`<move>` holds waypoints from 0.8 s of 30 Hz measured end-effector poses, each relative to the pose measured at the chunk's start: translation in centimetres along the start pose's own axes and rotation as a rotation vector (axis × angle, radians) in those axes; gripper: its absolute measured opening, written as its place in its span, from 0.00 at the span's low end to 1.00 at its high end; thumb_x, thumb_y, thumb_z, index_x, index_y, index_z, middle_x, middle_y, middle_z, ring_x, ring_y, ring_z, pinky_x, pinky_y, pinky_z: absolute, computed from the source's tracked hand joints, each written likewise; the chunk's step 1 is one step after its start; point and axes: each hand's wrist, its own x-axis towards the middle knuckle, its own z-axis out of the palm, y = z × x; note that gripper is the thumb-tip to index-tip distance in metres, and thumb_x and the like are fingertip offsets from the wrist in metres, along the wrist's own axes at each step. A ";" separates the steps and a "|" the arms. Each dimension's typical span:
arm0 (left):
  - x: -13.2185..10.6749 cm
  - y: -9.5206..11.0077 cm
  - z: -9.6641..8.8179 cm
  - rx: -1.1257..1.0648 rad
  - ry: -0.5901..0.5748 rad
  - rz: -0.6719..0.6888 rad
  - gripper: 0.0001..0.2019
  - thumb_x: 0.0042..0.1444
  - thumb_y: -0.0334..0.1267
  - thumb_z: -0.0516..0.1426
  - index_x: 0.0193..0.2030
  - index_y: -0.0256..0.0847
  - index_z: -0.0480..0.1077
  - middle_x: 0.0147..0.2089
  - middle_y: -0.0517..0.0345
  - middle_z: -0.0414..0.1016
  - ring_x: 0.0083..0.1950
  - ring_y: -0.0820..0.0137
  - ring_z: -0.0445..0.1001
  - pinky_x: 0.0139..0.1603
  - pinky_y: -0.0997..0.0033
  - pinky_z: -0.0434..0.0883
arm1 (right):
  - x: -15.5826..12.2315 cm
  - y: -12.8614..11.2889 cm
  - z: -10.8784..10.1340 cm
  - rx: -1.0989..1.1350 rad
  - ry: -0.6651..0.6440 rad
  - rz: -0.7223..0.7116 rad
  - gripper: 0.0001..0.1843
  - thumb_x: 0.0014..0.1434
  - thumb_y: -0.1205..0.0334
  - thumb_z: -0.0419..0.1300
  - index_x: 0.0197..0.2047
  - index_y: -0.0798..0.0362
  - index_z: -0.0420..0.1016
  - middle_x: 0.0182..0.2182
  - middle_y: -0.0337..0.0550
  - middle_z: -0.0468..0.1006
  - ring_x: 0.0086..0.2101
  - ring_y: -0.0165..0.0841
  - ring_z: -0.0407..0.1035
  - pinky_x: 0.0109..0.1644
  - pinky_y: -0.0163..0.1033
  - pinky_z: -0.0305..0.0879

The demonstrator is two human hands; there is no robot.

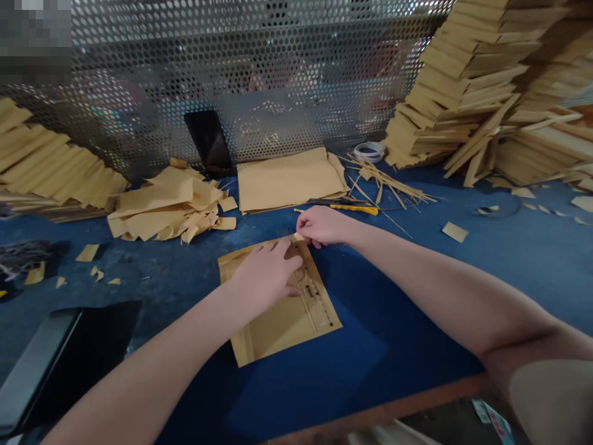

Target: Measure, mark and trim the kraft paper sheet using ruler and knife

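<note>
A brown paper sheet [282,321] lies on the blue table top [407,309] in front of me. A clear plastic ruler [315,296] lies along its right edge. My left hand [266,275] rests flat on the sheet and on the ruler, fingers stretched out. My right hand [324,225] is closed in a pinch at the sheet's far right corner, by the ruler's far end; what it pinches is too small to make out.
A yellow utility knife [352,208] lies just beyond my right hand. Behind it are a flat pile of brown sheets [290,179], paper offcuts [162,207], a dark phone [209,142] leaning on a perforated metal screen [278,74], and tall stacks of folded paper [486,86].
</note>
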 end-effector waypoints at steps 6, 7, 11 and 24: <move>0.0 0.0 0.4 -0.100 0.019 -0.010 0.29 0.55 0.54 0.68 0.60 0.40 0.73 0.64 0.40 0.70 0.70 0.46 0.64 0.69 0.46 0.65 | -0.7 -0.3 -1.4 -0.106 -0.126 -0.067 0.08 0.54 0.73 0.58 0.35 0.54 0.77 0.21 0.34 0.75 0.20 0.25 0.64 0.27 0.33 0.55; 0.0 -0.1 0.5 -0.123 0.026 -0.004 0.30 0.56 0.55 0.67 0.59 0.40 0.73 0.62 0.41 0.71 0.71 0.46 0.63 0.70 0.46 0.64 | -0.7 -0.5 -1.5 -0.145 -0.124 -0.076 0.07 0.55 0.72 0.59 0.36 0.54 0.77 0.20 0.33 0.73 0.20 0.26 0.63 0.28 0.33 0.55; 0.1 0.1 1.1 -0.140 0.057 -0.034 0.26 0.58 0.55 0.65 0.56 0.39 0.73 0.64 0.40 0.70 0.73 0.45 0.60 0.70 0.45 0.63 | -0.6 -0.7 -1.3 -0.235 -0.069 -0.079 0.01 0.56 0.69 0.63 0.33 0.54 0.76 0.19 0.32 0.71 0.20 0.25 0.62 0.29 0.33 0.54; 0.4 0.3 1.0 -0.184 -0.049 -0.109 0.36 0.60 0.54 0.63 0.69 0.35 0.64 0.77 0.35 0.56 0.78 0.46 0.55 0.72 0.47 0.62 | -0.5 -0.3 -1.4 -0.150 -0.086 0.031 0.03 0.55 0.69 0.61 0.30 0.53 0.74 0.13 0.31 0.68 0.16 0.26 0.63 0.24 0.32 0.55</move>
